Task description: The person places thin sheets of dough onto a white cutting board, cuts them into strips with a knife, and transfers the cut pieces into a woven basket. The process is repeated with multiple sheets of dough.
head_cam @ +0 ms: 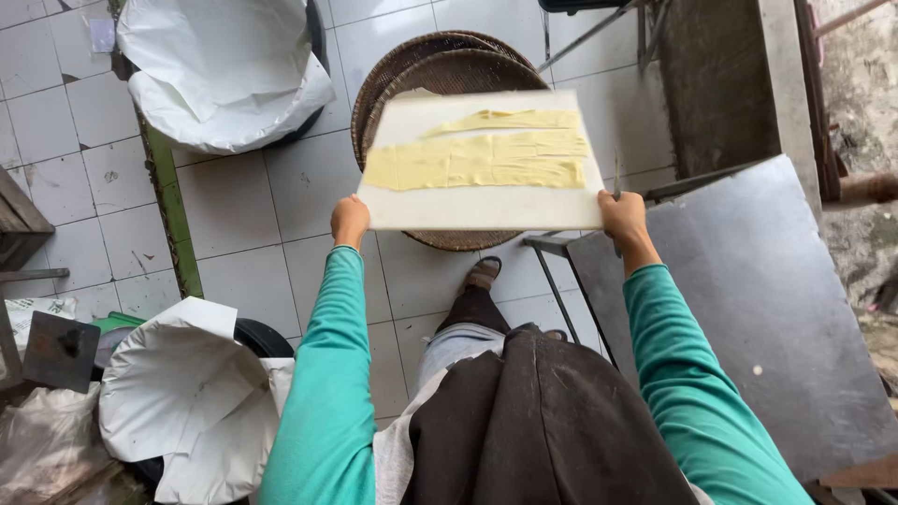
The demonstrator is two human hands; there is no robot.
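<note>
The person holds a white cutting board (482, 210) out in front, level or slightly tilted away, above a stack of round woven bamboo trays (440, 65) on the tiled floor (234, 206). The left hand (349, 220) is closed on the board's near left corner and the right hand (622, 215) on its near right corner, where it also pinches a thin knife (616, 178) against the edge. Flat, pale yellow dough strips (477, 159) lie across the far half of the board, soft and matte, cut with straight edges.

To do this well, the grip should probably stay even on both corners so the limp strips do not slide or fold, and the blade should keep pointing away from the fingers.

A dark, smooth table top (748, 309) stands to the right. White, crinkled plastic liners (224, 75) fill the bins at far left and near left.
</note>
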